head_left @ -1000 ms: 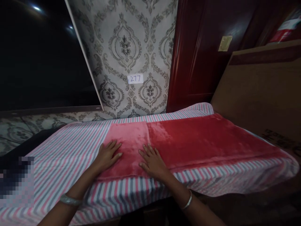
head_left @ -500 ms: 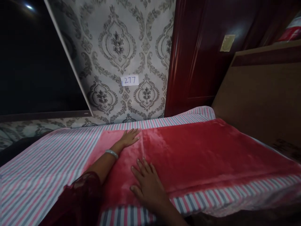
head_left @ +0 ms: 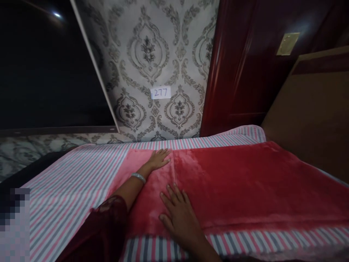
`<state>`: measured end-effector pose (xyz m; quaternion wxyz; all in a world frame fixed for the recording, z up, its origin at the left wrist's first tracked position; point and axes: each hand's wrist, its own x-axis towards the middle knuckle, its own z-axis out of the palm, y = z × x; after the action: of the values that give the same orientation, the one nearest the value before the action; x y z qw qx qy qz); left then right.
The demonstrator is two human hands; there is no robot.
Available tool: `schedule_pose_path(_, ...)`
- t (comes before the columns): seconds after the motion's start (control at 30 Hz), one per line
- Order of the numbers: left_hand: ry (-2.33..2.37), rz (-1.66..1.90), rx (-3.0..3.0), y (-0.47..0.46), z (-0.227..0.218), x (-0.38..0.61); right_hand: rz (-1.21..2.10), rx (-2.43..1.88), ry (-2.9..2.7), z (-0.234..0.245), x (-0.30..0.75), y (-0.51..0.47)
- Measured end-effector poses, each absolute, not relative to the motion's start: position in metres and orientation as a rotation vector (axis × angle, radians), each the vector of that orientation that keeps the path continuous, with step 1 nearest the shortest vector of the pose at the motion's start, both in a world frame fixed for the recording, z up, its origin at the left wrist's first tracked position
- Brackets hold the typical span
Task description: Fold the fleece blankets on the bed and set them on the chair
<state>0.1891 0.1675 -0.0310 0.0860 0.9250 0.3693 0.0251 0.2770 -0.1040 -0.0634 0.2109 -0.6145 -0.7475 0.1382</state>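
Pressing flat on the red blanket (head_left: 245, 182), spread over the striped sheet (head_left: 68, 189): left hand (head_left: 159, 159) open by the far edge, right hand (head_left: 178, 214) open nearer front. Behind, 277 label (head_left: 160, 92) on wallpaper, dark red door (head_left: 245, 72).

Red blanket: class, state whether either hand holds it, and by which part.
Neither holds it. Both lie flat on the red blanket: the left hand by its far edge, the right hand by its near edge.
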Motion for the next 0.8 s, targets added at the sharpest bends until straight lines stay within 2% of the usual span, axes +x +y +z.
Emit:
schedule_pose_path(0.17,1.275,0.246,2.593,0.155,-0.01,0.169,0.323,-1.76,-2.107,-0.061,0.275,-0.104)
schedule_pose_path(0.37,1.639,0.599,2.119,0.129,0.008,0.059,0.294,-1.808,-2.14,-0.054,0.271,-0.105)
schedule_pose_path(0.57,1.487,0.667,1.685,0.084,0.007,-0.019,0.255,-1.784,-2.138,-0.058,0.27,-0.105)
schedule_pose_path(0.8,1.287,0.632,1.484,0.074,0.015,0.004,0.269,-1.784,-2.113,-0.052,0.272,-0.106)
